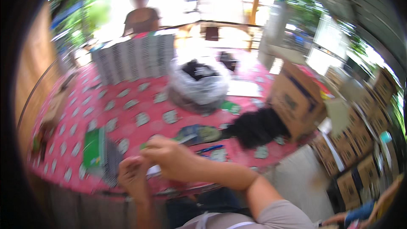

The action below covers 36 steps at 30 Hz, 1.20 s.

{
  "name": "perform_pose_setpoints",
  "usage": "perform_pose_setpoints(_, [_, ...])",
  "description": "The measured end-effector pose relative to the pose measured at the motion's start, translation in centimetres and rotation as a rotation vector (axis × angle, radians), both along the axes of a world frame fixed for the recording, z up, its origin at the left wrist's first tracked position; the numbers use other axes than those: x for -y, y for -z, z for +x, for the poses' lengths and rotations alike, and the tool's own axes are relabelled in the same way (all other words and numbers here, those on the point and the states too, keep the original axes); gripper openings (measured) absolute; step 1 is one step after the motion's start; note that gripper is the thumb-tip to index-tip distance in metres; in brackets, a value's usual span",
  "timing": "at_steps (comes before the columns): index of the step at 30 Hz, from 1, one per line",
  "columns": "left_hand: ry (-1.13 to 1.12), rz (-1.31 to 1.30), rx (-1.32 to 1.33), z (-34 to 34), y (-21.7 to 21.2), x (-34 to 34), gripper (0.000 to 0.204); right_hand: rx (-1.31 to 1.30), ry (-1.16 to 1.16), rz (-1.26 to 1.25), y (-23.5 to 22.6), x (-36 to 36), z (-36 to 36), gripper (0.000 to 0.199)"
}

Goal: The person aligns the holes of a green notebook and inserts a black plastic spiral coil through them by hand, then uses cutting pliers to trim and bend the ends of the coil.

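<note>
While the head view is smeared by motion blur, I can log both forearms coming up from the lower edge and meeting over the near rim of the table [127,101], which wears a red cloth printed with pale patches. My right hand [171,157] lies across the left, fingers curled in and knuckles up, pinching a small flat green-edged item [145,145] at its fingertips; the blur keeps me from saying what that item is. My left hand [132,174] sits just below and to the left, fingers bunched upward against the right hand; whether it grips the same item or a pale scrap under it, I cannot tell. Just left of the hands a green packet [94,147] rests on the cloth beside a grey ribbed stack. Ahead of the hands lie a blue pen [210,148], a dark flat pack [197,133] and a black fuzzy heap [256,127]. Mid-table stands a crumpled clear plastic bag [199,87] with dark contents; behind it a row of upright grey-white packs [133,59]. A brown carton [296,99] sits at the table's right edge, more cartons [360,144] stacked below. Another person [141,15] stands beyond the far side.
</note>
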<state>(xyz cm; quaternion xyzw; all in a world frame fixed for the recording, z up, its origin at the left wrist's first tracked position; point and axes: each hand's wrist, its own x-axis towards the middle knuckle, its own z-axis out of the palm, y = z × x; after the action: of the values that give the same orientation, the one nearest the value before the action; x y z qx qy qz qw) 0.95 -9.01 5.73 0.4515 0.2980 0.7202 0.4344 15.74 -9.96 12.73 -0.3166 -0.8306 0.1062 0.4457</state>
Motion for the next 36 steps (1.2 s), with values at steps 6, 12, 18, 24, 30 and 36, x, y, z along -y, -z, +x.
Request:
perform_pose_setpoints(6, [0.304, 0.054, 0.198, -2.2, -1.2, 0.4, 0.023, 0.18, -0.015, -0.055, -2.2, -0.1, -1.2, 0.036])
perform_pose_setpoints(12, [-0.492, 0.234, -0.022, -10.8, -1.1, -1.8, 0.032, 0.011, -0.194, 0.042, -5.2, -6.5, -6.0, 0.031])
perform_pose_setpoints(18, [-0.601, 0.029, 0.109, -14.0, 4.5, -10.2, 0.056, -0.307, 0.16, -0.118, 4.1, -18.7, -13.4, 0.026])
perform_pose_setpoints(24, [-0.84, 0.121, -0.319, -14.1, 3.4, -10.0, 0.041, -0.745, -0.047, -0.545, 7.8, -20.8, -16.9, 0.025])
perform_pose_setpoints(30, [-0.833, 0.117, -0.198, -14.1, 4.4, -10.5, 0.035, -0.333, 0.173, -0.071, 6.7, -19.4, -16.0, 0.031])
perform_pose_setpoints(36, [-0.817, 0.279, -0.083, -14.4, -0.1, -3.8, 0.034, 0.084, 0.577, -0.043, 4.0, -8.9, -1.1, 0.046])
